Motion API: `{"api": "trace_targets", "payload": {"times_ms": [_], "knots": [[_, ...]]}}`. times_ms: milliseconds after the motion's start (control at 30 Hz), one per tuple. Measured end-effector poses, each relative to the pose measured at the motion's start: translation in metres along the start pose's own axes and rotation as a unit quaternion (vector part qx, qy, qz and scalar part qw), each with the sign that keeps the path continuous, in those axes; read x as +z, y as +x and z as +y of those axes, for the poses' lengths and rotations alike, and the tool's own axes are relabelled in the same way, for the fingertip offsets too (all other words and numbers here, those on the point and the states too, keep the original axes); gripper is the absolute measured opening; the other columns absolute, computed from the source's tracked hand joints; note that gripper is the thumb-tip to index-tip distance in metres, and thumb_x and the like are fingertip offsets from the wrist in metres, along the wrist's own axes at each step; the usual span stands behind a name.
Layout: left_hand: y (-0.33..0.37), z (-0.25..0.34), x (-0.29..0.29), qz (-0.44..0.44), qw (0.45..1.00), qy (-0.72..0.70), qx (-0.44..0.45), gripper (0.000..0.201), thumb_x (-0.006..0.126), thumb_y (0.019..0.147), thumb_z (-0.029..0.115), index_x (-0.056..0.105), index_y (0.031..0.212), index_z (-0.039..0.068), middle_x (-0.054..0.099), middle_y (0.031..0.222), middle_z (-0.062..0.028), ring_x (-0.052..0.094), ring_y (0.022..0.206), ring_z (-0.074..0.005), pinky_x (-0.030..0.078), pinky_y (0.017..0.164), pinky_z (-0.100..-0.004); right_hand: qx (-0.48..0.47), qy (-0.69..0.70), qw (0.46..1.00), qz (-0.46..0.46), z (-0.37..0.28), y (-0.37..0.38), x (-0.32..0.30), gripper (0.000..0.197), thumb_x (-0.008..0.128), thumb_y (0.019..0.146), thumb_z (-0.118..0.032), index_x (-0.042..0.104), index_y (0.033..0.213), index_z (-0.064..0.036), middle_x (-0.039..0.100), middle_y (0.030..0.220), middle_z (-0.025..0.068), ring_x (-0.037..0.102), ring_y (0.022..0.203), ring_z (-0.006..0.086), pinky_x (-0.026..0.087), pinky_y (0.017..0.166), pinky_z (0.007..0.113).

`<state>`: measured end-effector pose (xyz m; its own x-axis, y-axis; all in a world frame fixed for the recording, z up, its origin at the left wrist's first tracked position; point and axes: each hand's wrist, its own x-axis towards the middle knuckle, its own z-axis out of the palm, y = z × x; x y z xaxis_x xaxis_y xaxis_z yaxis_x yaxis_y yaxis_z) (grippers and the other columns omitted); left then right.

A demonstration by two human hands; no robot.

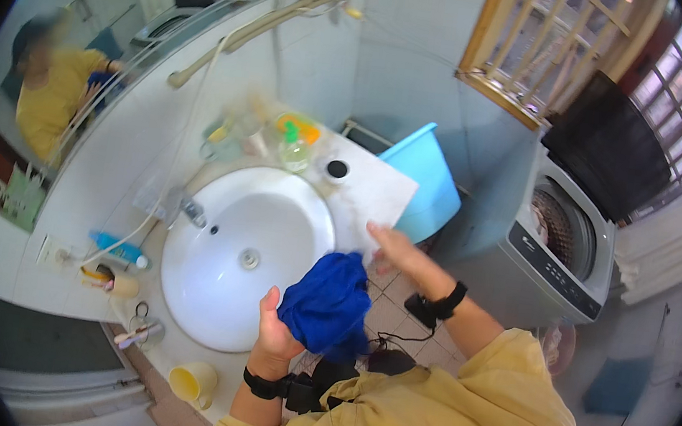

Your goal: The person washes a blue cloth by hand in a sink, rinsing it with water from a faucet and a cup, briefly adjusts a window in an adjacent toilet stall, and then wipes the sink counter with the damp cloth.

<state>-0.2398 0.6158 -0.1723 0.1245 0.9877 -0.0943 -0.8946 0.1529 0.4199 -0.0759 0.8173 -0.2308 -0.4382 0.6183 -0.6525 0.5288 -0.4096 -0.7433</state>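
A bunched-up dark blue cloth [329, 302] hangs over the near right rim of the white washbasin [186, 313], its loose folds drooping down. My left hand [277, 332] holds it from the left, with the thumb raised beside it and the other fingers mostly hidden behind the fabric. Just beyond the cloth on the right, my right hand [397, 249] is apart from it, with fingers spread and slightly blurred. Nothing shows in that hand.
A green-topped pump bottle [293, 153] and a dark-centred round container [337, 169] stand behind the basin. A yellow mug [193, 383] sits near left, a blue bottle [118, 249] farther left. At right are a light-blue tub [428, 185] and an open-lidded washing machine [512, 258].
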Motion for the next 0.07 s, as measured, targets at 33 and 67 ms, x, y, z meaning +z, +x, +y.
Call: {"api": "trace_targets", "payload": {"times_ms": [33,67], "knots": [[0.011,-0.009,0.012,0.033,0.998,0.058,-0.006,0.080,0.027,0.084,0.057,0.022,0.137,-0.003,0.032,0.139,-0.0172,0.032,0.127,-0.0336,0.022,0.107,-0.0439,-0.170,-0.068,0.978,0.098,0.036,0.016,-0.008,0.076,0.049,0.081,-0.057,0.024,0.138,-0.0124,0.024,0.134,0.0157,0.027,0.119,0.0311,0.029,0.087,0.034],[0.025,-0.021,0.022,0.059,0.992,0.112,-0.017,0.081,0.027,0.084,0.058,0.021,0.138,-0.002,0.031,0.140,-0.0166,0.030,0.128,-0.0345,0.021,0.108,-0.0443,-0.324,-0.143,0.913,0.202,0.091,0.039,-0.012,0.078,0.048,0.082,-0.055,0.018,0.141,-0.0150,0.002,0.148,0.0168,0.002,0.136,0.0316,0.005,0.111,0.038]]}}
